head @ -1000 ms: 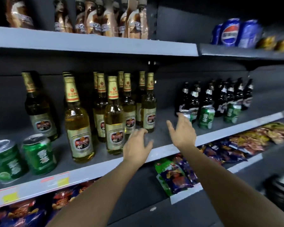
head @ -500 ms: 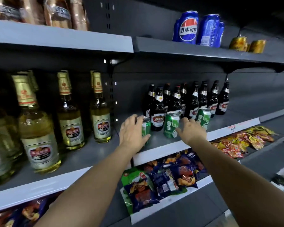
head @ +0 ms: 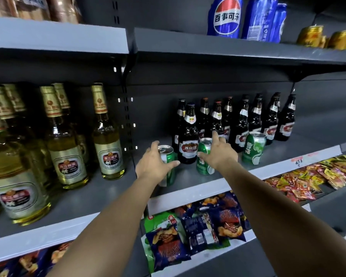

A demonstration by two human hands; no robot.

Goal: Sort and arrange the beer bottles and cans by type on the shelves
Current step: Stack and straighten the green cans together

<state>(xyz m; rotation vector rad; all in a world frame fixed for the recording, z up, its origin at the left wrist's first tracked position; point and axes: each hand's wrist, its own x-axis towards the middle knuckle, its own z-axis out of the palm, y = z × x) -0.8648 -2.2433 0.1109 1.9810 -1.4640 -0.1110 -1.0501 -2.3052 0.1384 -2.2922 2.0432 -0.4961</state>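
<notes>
On the middle shelf (head: 190, 197) stand three green beer cans in front of a row of dark brown beer bottles (head: 188, 140). My left hand (head: 153, 166) cups the left green can (head: 169, 156), thumb across its front and fingers behind its left side. My right hand (head: 218, 154) lies spread against the middle green can (head: 203, 166), thumb on its front and index finger stretched up toward the dark bottles. The third green can (head: 255, 149) stands untouched to the right. Pale gold-foiled beer bottles (head: 108, 146) fill the shelf section to the left.
Blue Pepsi cans (head: 226, 17) and small gold cans (head: 312, 36) sit on the top shelf. Snack bags (head: 198, 232) fill the shelf below, with more packets (head: 308, 176) at the right. A slotted upright (head: 125, 100) divides the two shelf sections.
The view swung right, from the pale bottles to the dark bottles. Both hands reached forward and arrived at the two green cans, the left one closing around its can.
</notes>
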